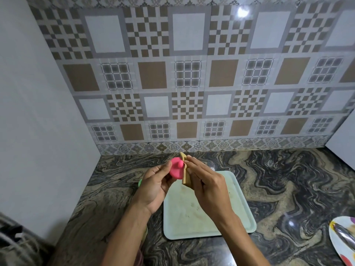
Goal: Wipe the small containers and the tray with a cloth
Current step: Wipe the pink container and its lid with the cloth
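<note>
My left hand point(153, 186) holds a small pink container piece point(176, 169) with a round knob, lifted above the counter. My right hand point(205, 182) grips a folded beige cloth point(184, 169) and presses it against the pink piece's right side. Below both hands lies a pale green rectangular tray point(236, 217) on the marbled counter, its surface marked with light smears. A green object point(140, 182) peeks out behind my left hand; most of it is hidden.
The dark marbled counter point(288, 179) meets a patterned tile wall at the back and a plain white wall on the left. A colourful plate point(342, 240) with a shiny metal utensil point(345, 235) sits at the right edge.
</note>
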